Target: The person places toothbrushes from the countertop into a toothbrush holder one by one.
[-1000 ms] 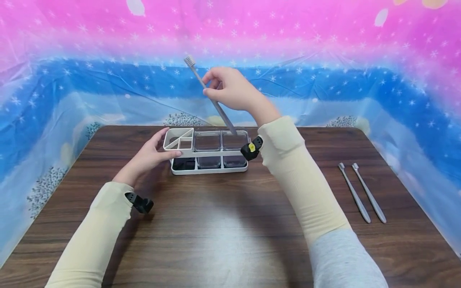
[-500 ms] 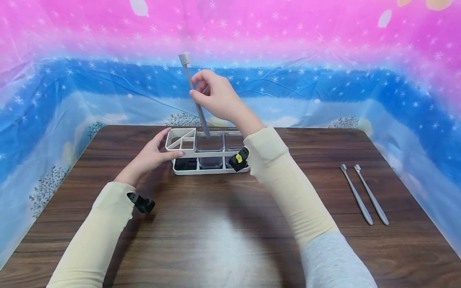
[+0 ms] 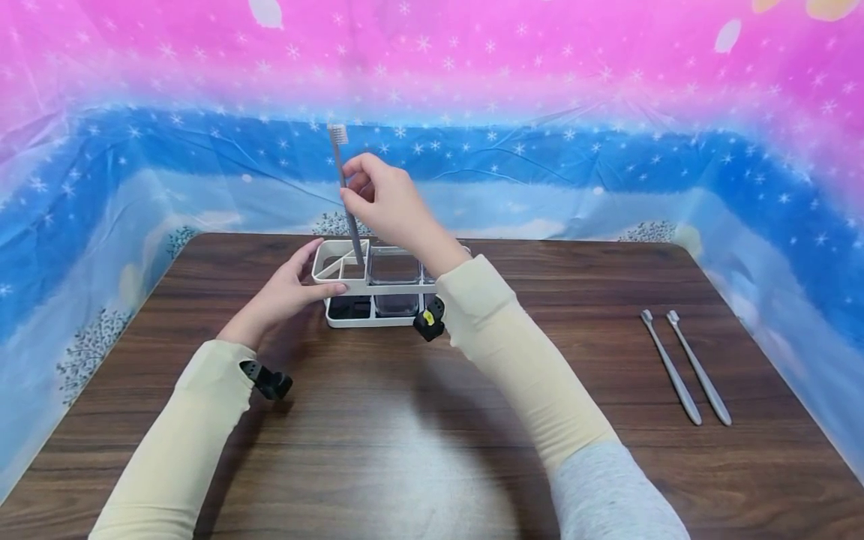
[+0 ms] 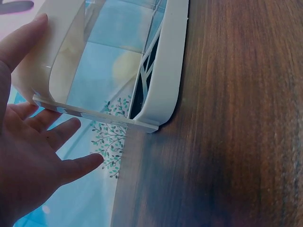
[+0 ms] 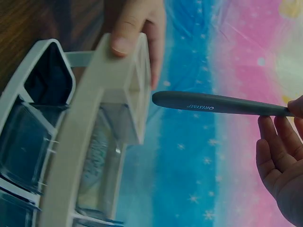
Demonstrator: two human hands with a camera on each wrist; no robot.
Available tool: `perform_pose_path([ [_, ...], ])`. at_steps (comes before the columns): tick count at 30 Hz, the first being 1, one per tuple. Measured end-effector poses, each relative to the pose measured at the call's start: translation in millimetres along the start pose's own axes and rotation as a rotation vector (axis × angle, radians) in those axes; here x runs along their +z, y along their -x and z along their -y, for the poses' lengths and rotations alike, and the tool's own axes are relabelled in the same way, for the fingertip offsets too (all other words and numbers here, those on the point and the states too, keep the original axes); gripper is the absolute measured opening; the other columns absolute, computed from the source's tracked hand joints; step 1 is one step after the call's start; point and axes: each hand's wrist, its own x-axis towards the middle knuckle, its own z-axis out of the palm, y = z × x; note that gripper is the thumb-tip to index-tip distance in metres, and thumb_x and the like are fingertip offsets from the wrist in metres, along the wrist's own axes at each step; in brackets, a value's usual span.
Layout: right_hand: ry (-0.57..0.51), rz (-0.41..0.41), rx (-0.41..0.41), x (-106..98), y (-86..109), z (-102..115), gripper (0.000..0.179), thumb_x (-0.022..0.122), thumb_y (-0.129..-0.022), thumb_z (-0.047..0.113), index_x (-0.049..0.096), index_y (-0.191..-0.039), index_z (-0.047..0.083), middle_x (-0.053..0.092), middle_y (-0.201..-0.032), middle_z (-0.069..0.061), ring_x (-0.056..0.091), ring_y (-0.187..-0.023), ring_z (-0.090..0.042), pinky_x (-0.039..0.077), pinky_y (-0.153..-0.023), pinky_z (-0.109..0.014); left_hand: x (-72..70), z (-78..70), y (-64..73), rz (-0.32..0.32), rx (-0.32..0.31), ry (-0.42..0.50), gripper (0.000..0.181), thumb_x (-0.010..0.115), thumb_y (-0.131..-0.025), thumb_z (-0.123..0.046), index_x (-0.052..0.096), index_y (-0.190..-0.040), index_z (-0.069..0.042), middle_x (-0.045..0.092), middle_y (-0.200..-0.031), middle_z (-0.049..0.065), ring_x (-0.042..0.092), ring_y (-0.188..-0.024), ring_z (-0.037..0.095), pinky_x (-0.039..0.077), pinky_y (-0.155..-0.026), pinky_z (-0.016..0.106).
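Observation:
Between thumb and fingertips my right hand pinches a grey toothbrush, bristles up and handle pointing down. In the head view its lower end overlaps the divided left section of a white two-tier toothbrush holder. The right wrist view shows the handle's rounded butt just outside that section's openings. My left hand grips the holder's left end, thumb on the front of the upper tier and fingers behind. Clear square cups sit in the holder; my right forearm hides its right end.
Two more grey toothbrushes, one on the left and one on the right, lie side by side at the right of the brown wooden table. A patterned pink and blue cloth hangs around the table's back and sides.
My right hand has moved left and then down with the toothbrush, which has turned more upright, from over the clear cups to the divided section. My left hand stays on the holder.

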Motion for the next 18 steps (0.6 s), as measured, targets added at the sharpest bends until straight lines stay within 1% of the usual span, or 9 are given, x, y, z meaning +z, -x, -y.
perform_pose_path([
  [9, 0.007, 0.002, 0.006, 24, 5.9, -17, 0.021, 0.058, -0.095, 0.011, 0.058, -0.113, 0.001, 0.068, -0.095, -0.007, 0.064, -0.082, -0.014, 0.05, -0.077, -0.023, 0.2, 0.3, -0.1, 0.003, -0.005, 0.006, 0.096, 0.072, -0.088, -0.025, 0.005, -0.156, -0.015, 0.036, -0.147, 0.018, 0.047, -0.126, 0.035, 0.042, -0.099, 0.047],
  [16, 0.041, 0.077, 0.093, 39, 9.7, -30, 0.023, 0.057, -0.095, 0.013, 0.057, -0.116, 0.004, 0.068, -0.101, -0.007, 0.063, -0.092, -0.015, 0.047, -0.085, -0.022, -0.8, 4.1, -1.0, 0.004, 0.001, 0.004, 0.097, 0.072, -0.088, -0.028, 0.005, -0.156, -0.015, 0.037, -0.147, 0.017, 0.048, -0.126, 0.035, 0.042, -0.098, 0.048],
  [18, 0.061, 0.082, 0.102, 43, 11.2, -33, 0.023, 0.057, -0.095, 0.014, 0.058, -0.116, 0.004, 0.068, -0.101, -0.007, 0.063, -0.093, -0.015, 0.047, -0.085, -0.023, -0.9, 5.4, -1.1, 0.007, 0.004, 0.004, 0.097, 0.072, -0.088, -0.03, 0.005, -0.156, -0.015, 0.036, -0.147, 0.017, 0.048, -0.125, 0.035, 0.042, -0.098, 0.048],
])
